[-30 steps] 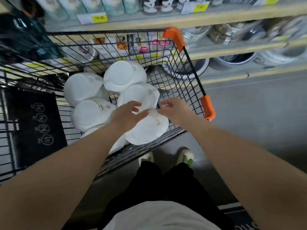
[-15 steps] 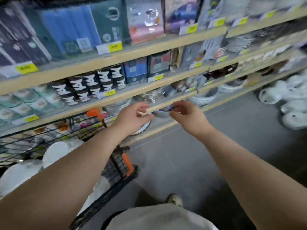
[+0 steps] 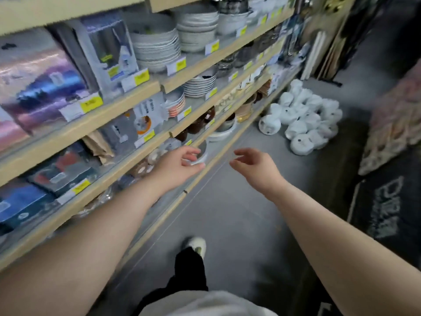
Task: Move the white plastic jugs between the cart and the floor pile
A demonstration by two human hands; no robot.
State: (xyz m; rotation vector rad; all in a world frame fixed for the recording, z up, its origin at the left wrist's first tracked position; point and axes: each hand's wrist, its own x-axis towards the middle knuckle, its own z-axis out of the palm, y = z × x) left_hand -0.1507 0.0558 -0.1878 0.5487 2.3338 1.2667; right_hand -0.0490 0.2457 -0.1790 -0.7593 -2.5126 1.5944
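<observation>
Both my arms reach forward over the grey aisle floor. My left hand hangs in the air with loosely curled fingers and holds nothing; it is in front of the lowest shelf edge, near a white bowl. My right hand is also empty, fingers relaxed and slightly bent, over the floor to the right of the shelves. Further down the aisle a heap of white wrapped round items lies on the floor.
Wooden shelves on the left carry stacked plates, bowls, boxed goods and yellow price tags. Dark printed mats and patterned rugs lie at the right. My foot in a white shoe is on the floor below.
The view swung right from the cart to the shelves and aisle. My hands left the white wrapped items in the cart and now hang empty in the air; the cart is out of view.
</observation>
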